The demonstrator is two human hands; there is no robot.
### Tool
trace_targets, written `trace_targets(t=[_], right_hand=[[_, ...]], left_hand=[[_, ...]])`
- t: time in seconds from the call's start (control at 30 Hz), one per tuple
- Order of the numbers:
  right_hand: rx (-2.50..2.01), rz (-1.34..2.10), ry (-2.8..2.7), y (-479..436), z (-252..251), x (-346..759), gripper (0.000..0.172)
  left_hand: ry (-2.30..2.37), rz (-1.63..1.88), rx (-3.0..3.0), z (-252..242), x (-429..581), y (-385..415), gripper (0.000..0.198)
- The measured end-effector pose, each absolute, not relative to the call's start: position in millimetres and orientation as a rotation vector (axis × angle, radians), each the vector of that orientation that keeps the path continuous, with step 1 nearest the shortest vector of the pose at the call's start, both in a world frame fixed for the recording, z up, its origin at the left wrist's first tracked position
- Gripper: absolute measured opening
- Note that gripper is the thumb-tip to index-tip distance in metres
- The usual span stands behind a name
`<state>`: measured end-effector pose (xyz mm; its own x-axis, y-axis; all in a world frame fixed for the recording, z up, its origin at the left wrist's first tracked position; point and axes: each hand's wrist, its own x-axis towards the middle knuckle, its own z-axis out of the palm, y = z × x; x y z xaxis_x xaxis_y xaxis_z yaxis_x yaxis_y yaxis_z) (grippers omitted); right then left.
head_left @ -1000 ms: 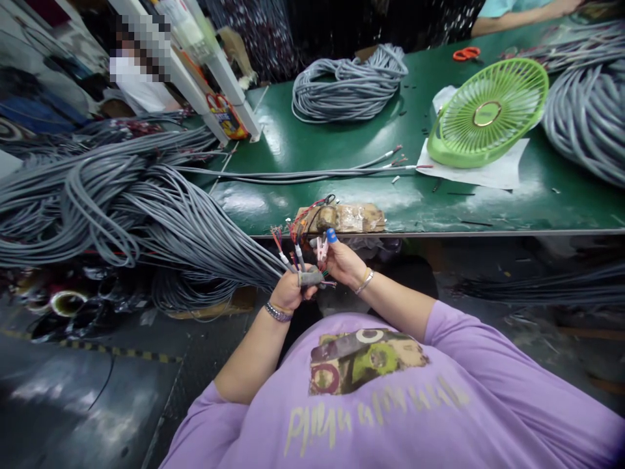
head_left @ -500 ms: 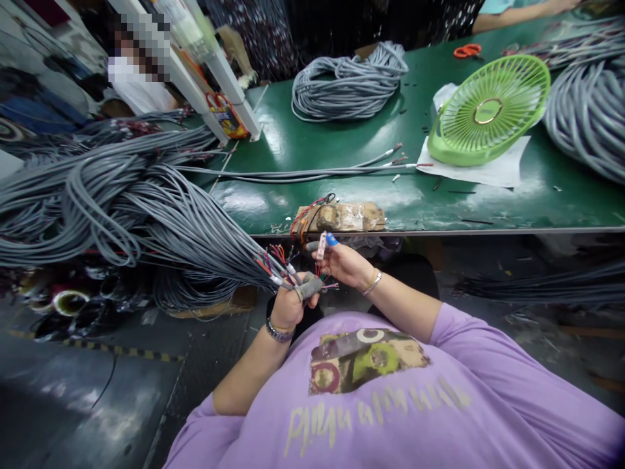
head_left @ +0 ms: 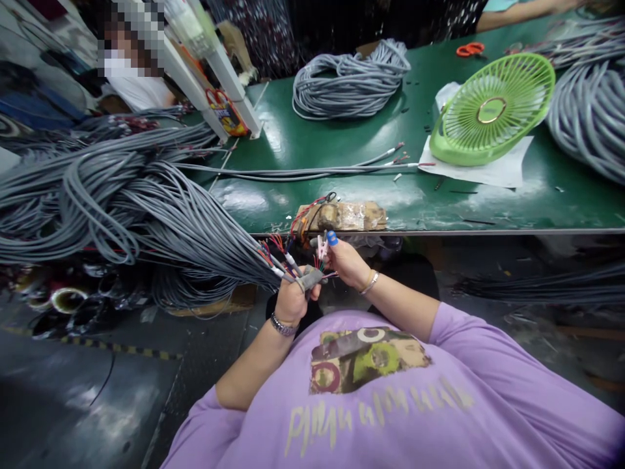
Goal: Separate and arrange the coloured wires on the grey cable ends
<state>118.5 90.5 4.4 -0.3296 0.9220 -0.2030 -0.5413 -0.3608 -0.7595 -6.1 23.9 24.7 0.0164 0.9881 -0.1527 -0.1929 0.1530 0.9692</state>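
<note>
My left hand [head_left: 291, 301] is closed round the end of a grey cable [head_left: 310, 279], whose thin coloured wires fan out toward the right. Other grey cable ends with stripped red and orange wires [head_left: 277, 244] lie against that hand. Close by on the right, my right hand [head_left: 347, 262] pinches a small pale pink piece [head_left: 322, 247] above the coloured wires; blue covers a fingertip. A wooden block [head_left: 361, 216] with red and black wires sits at the table edge just beyond both hands.
A big bundle of grey cables [head_left: 190, 221] spreads over the left. On the green table [head_left: 273, 198] are a coiled cable [head_left: 342, 88], a green fan [head_left: 491, 111], orange scissors [head_left: 470, 49] and another coil [head_left: 590, 117]. A person's arm [head_left: 517, 14] reaches in at the top right.
The pale pink piece has turned slightly in my right hand, and my left hand has shifted slightly right and up with the cable end. The view has moved a little.
</note>
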Motion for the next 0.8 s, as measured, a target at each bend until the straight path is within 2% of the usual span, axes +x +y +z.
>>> trace_targets(t=[0.1,0.3,0.8], right_hand=[[-0.766,2.015,-0.549,93,9,116,0.051],[-0.752,2.014,-0.403,95,10,112,0.046],[-0.676,2.184,-0.446,89,5,124,0.057]], left_hand=[[1.15,1.17,0.953,25,-4,24,0.03],[1.206,1.13,0.95,24,-2,24,0.029],[1.228,1.166,1.004,26,-5,12,0.03]])
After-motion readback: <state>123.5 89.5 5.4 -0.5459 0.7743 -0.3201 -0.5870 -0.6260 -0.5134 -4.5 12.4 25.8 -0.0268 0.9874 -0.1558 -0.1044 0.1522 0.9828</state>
